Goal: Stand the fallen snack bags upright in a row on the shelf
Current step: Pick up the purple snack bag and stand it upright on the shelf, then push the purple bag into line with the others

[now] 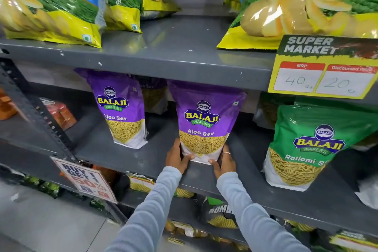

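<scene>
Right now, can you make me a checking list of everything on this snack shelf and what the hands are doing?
Surface: grey metal shelf, bare between bags.
Job's things: held purple Aloo Sev bag upright at the shelf's front; second purple Aloo Sev bag upright to its left; green Ratlami bag upright to its right.
Clutter: more bags behind, partly hidden.
Grippers: left hand and right hand grip the held bag's bottom corners.
Cables: nothing seen.
Surroundings: blue chip bags on the shelf above; price sign reading 40 and 20; offer sign lower left.
</scene>
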### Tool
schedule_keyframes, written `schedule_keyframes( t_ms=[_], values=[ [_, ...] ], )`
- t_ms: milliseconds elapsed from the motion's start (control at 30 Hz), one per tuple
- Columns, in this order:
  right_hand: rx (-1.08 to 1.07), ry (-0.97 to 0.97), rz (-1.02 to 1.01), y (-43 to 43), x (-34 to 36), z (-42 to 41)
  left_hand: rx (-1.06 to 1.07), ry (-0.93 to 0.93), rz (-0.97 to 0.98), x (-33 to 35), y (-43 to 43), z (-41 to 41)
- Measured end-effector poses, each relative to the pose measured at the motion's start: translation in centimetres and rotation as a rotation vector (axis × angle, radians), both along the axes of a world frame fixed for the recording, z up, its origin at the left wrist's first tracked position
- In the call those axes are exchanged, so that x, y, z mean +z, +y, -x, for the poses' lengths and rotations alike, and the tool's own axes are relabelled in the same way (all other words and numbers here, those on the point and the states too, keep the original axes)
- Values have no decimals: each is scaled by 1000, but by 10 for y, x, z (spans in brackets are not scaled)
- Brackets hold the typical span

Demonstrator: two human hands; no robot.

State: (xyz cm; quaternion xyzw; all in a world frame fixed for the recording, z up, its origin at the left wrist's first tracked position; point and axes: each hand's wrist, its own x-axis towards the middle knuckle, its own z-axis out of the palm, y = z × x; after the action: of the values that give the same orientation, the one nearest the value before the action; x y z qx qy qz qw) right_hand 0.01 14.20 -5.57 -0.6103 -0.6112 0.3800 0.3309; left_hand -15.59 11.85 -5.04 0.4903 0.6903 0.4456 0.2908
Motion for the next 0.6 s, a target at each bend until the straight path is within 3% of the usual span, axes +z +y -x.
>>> schedule_keyframes(
  t_ms=[467,533,600],
  values=[
    [20,-40,-16,-7,-8,-7,-24,18,-46,-11,1,1],
    [20,64,-18,-16,-12,-16,-11,-81,-126,-12,-8,-6],
    [-76,326,-9,-33,-13,-30,91,-51,-205,-16,-24,-19]
  ],
)
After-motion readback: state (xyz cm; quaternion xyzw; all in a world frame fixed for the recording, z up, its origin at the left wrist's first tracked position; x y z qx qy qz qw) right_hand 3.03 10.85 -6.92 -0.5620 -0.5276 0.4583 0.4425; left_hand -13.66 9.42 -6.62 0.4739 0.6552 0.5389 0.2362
